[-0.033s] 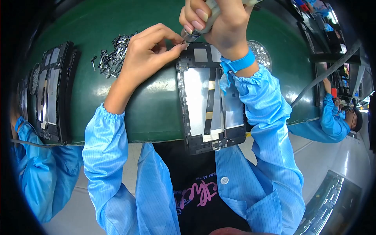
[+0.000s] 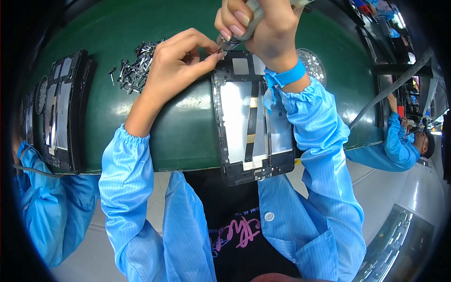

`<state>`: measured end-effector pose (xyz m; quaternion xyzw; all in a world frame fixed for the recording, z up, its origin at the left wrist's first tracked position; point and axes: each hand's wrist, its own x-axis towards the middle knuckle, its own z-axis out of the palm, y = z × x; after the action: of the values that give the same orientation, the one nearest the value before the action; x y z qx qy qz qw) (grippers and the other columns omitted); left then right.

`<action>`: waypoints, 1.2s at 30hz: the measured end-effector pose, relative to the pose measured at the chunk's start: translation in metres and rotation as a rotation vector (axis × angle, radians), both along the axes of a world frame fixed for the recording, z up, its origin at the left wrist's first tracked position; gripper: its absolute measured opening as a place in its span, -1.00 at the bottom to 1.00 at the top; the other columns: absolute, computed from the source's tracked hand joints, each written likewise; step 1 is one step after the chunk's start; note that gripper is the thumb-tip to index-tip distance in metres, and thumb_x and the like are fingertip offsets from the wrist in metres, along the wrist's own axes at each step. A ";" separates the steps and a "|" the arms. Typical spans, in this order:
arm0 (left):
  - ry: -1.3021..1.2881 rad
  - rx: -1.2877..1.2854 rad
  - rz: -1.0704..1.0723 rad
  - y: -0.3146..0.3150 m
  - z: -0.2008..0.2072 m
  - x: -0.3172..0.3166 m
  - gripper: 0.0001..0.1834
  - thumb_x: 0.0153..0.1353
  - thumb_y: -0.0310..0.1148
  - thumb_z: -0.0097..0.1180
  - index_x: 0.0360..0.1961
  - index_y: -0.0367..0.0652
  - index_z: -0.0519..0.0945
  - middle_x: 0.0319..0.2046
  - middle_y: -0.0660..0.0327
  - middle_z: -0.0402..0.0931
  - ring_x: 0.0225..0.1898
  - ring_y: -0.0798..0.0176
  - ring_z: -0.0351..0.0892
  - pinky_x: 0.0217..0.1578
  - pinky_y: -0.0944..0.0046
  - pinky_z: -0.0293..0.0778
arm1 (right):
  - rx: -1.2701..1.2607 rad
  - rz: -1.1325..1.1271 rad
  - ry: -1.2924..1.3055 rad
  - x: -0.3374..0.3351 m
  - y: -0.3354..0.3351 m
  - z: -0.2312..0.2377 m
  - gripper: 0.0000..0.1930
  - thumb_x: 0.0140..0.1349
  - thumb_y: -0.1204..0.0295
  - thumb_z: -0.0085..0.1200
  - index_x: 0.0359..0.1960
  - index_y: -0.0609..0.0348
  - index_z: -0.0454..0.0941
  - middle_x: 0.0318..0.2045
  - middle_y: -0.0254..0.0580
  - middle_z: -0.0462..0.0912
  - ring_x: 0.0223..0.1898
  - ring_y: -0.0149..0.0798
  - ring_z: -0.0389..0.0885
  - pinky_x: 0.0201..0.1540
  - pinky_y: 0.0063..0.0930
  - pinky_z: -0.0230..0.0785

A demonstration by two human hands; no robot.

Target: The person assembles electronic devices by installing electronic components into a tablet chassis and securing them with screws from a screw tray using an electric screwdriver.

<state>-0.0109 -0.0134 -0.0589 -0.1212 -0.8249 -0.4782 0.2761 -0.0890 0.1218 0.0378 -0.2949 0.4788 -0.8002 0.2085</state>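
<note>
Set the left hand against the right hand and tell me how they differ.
The right hand wraps around a pale handheld tool; the left hand brings thumb and index fingertips close together near the tool's metal end. The right hand has a blue wristband at its wrist, while the left hand has none. Both are ungloved and emerge from blue sleeves.

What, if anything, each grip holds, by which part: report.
Right grip: a pale, metal-nosed tool, by its body near the nose. Left grip: cannot be told.
</note>
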 end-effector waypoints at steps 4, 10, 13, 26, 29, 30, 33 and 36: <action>-0.006 -0.004 0.001 0.000 0.000 0.000 -0.87 0.01 -0.49 0.39 -0.41 -0.25 0.68 -0.42 0.30 0.59 -0.63 0.49 0.37 -0.61 0.45 0.28 | 0.002 -0.006 0.014 0.000 0.000 -0.002 -0.82 0.36 0.42 0.03 -0.15 0.29 0.49 -0.75 -0.37 0.30 -0.77 -0.46 0.24 -0.65 -0.55 0.20; 0.020 -0.040 -0.001 0.000 0.001 0.000 -0.88 0.01 -0.49 0.39 -0.41 -0.24 0.68 -0.42 0.30 0.59 -0.63 0.48 0.38 -0.61 0.45 0.28 | 0.001 -0.001 0.024 0.001 0.000 -0.001 -0.82 0.36 0.42 0.02 -0.14 0.30 0.48 -0.74 -0.37 0.30 -0.77 -0.47 0.25 -0.65 -0.55 0.19; 0.029 -0.051 0.000 -0.001 0.000 0.000 -0.84 -0.01 -0.48 0.40 -0.39 -0.23 0.67 -0.40 0.30 0.59 -0.64 0.48 0.37 -0.61 0.44 0.27 | 0.002 0.000 0.029 0.001 0.000 -0.002 -0.82 0.36 0.42 0.02 -0.14 0.30 0.48 -0.74 -0.38 0.30 -0.77 -0.47 0.25 -0.65 -0.55 0.20; -0.315 0.241 0.180 -0.011 -0.009 -0.003 -0.73 0.29 -0.29 0.19 -0.12 -0.27 0.68 -0.53 0.28 0.53 -0.54 0.51 0.41 -0.54 0.42 0.26 | 0.018 0.008 0.026 -0.002 -0.006 -0.013 -0.83 0.37 0.42 0.02 -0.16 0.28 0.49 -0.75 -0.37 0.29 -0.79 -0.44 0.27 -0.68 -0.52 0.23; -0.460 0.244 0.103 -0.007 0.004 -0.001 -0.68 0.30 -0.21 0.21 -0.09 -0.23 0.70 -0.67 0.29 0.49 -0.67 0.53 0.38 -0.66 0.45 0.24 | 0.046 -0.016 0.038 -0.007 -0.006 -0.021 -0.84 0.37 0.44 0.01 -0.15 0.30 0.49 -0.75 -0.36 0.31 -0.79 -0.44 0.28 -0.68 -0.52 0.23; -0.615 0.259 0.048 -0.006 0.010 0.002 -0.68 0.30 -0.20 0.21 -0.09 -0.22 0.71 -0.70 0.28 0.48 -0.73 0.54 0.35 -0.72 0.46 0.22 | 0.049 -0.012 0.035 -0.007 -0.007 -0.023 -0.84 0.37 0.44 0.01 -0.15 0.30 0.49 -0.75 -0.36 0.31 -0.79 -0.44 0.28 -0.68 -0.52 0.23; -0.573 0.194 0.048 -0.007 0.006 0.000 -0.69 0.30 -0.18 0.20 -0.12 -0.20 0.72 -0.75 0.29 0.46 -0.80 0.53 0.33 -0.78 0.45 0.20 | 0.055 -0.013 0.014 -0.006 -0.010 -0.029 -0.84 0.37 0.45 0.00 -0.14 0.31 0.49 -0.75 -0.35 0.31 -0.79 -0.44 0.27 -0.69 -0.52 0.22; -0.562 0.150 0.030 -0.007 0.004 0.000 -0.70 0.30 -0.20 0.19 -0.15 -0.21 0.73 -0.74 0.28 0.46 -0.79 0.51 0.34 -0.77 0.44 0.21 | 0.036 -0.003 0.015 -0.006 -0.012 -0.033 -0.84 0.37 0.45 0.00 -0.13 0.31 0.49 -0.76 -0.35 0.31 -0.81 -0.44 0.26 -0.70 -0.52 0.22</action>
<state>-0.0112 -0.0207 -0.0552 0.0488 -0.8330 -0.5486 0.0521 -0.0954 0.1101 0.0050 -0.2964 0.4952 -0.7895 0.2089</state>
